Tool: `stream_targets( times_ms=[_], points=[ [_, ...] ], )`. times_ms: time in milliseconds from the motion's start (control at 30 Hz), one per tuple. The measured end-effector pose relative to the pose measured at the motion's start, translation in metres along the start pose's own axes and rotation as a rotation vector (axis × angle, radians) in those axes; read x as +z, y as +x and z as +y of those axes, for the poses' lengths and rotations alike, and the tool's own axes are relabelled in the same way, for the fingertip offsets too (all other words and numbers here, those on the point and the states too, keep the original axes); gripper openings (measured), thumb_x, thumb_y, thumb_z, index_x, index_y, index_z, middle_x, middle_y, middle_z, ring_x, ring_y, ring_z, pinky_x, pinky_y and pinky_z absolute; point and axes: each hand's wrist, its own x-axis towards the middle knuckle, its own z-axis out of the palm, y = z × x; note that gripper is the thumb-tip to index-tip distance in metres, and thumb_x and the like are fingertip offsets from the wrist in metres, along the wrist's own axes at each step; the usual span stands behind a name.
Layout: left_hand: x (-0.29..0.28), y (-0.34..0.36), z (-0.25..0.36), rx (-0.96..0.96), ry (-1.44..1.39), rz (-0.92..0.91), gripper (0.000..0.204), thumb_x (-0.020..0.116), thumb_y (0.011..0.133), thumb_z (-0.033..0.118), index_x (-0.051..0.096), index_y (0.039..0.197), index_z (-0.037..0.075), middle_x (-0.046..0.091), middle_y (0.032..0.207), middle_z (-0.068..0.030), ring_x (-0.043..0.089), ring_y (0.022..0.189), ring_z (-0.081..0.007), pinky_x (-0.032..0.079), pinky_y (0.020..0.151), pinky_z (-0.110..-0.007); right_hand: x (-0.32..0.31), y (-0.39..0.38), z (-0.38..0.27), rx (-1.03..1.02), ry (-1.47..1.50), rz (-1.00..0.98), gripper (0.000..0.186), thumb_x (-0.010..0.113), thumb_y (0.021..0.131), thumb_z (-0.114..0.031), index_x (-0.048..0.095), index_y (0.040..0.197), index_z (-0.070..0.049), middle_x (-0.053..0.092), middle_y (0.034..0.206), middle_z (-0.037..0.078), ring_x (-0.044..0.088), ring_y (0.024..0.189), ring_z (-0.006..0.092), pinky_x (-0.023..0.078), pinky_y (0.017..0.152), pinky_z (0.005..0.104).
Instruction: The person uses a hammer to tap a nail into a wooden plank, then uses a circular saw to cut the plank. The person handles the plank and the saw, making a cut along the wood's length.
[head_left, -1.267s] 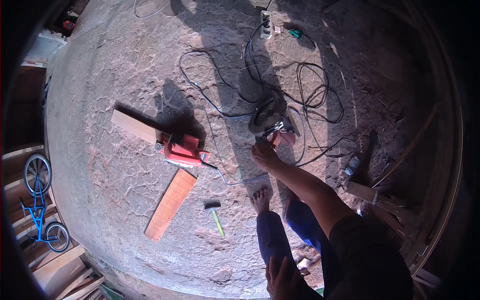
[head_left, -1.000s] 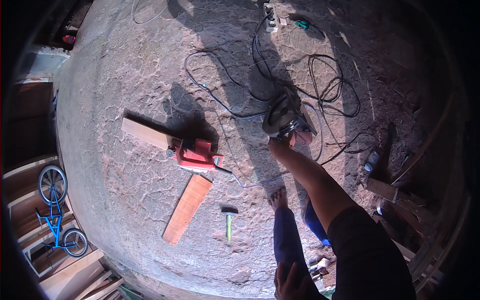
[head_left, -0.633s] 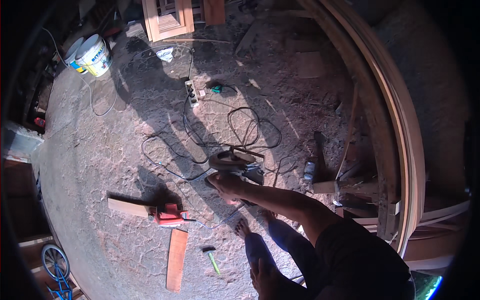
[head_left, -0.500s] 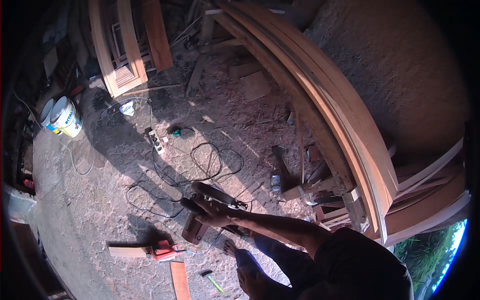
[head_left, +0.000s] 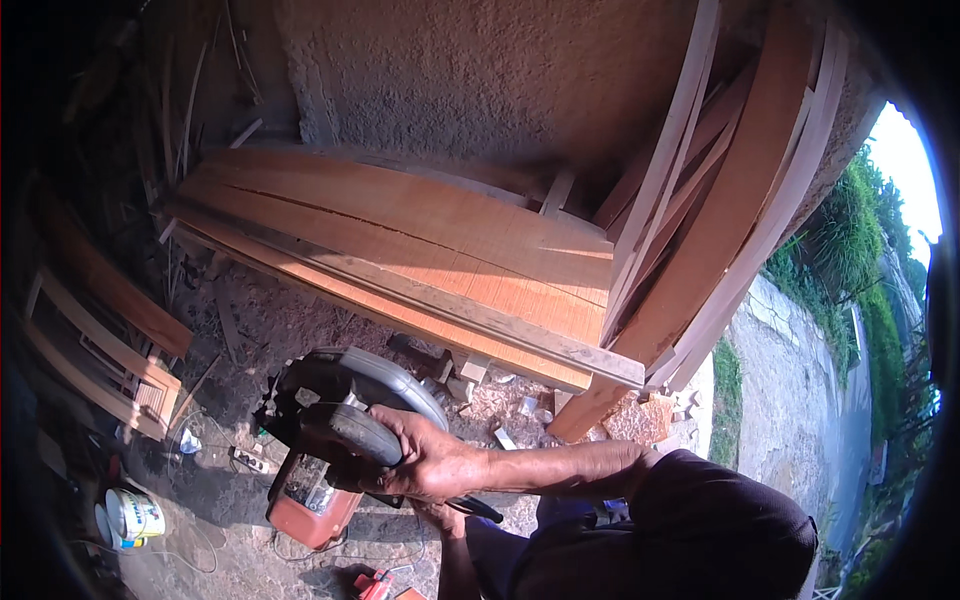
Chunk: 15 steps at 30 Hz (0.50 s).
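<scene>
1 hand [head_left: 425,465] carries the load: it comes in from the right of frame on a bare forearm and is wrapped shut around the black top handle of a circular saw [head_left: 335,440], knuckles up, fingers curled under the grip. Which of the person's arms this is cannot be told from the view; no second hand shows clearly. Saw hangs in the air, off the ground, its dark rounded blade guard [head_left: 385,385] uppermost and its reddish-orange base plate [head_left: 310,505] down and to the left, so the tool's long axis runs from upper right to lower left, tilted. Black cord [head_left: 475,508] trails out below the wrist. Up and to the right of the saw, close behind it, lies a stack of long curved boards [head_left: 430,245], slanting from upper left down to lower right, with a grey-edged strip along its near side; more bent strips [head_left: 700,200] lean upright against the rough plastered wall [head_left: 470,80] on the right. Near edge of the stack sits just above the guard, apart from it. Open room lies to the lower left: dusty floor with a power strip [head_left: 248,460], a white bucket [head_left: 135,515] and loose cable. Wooden frames [head_left: 100,350] crowd the left margin. Offcuts and shavings litter the ground under the stack's low end.
</scene>
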Motion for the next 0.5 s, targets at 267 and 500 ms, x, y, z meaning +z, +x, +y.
stream_targets(
  times_ms=[267,500],
  points=[
    [0.023,0.041,0.121,-1.41,-1.563,0.514,0.092,0.042,0.098,0.071,0.02,0.162,0.01,0.031,0.162,-0.0162,0.046,0.138,-0.0325,0.037,0.115,-0.051,-0.239,-0.142,-0.119,0.118,-0.631,0.166,0.047,0.074,0.086,-0.005,0.057,0.129,0.002,0.065,0.113,0.01,0.059,0.105,0.0148,0.05,0.091,0.0337],
    [0.085,0.094,0.248,-0.515,-0.86,0.397,0.085,0.035,0.103,0.067,0.026,0.16,0.006,0.028,0.165,-0.0191,0.038,0.146,-0.0378,0.031,0.119,-0.051,-0.366,-0.234,-0.135,0.331,-0.765,0.294,0.05,0.073,0.08,-0.015,0.062,0.127,-0.001,0.067,0.104,0.01,0.064,0.093,0.0184,0.052,0.084,0.0357]
  ],
)
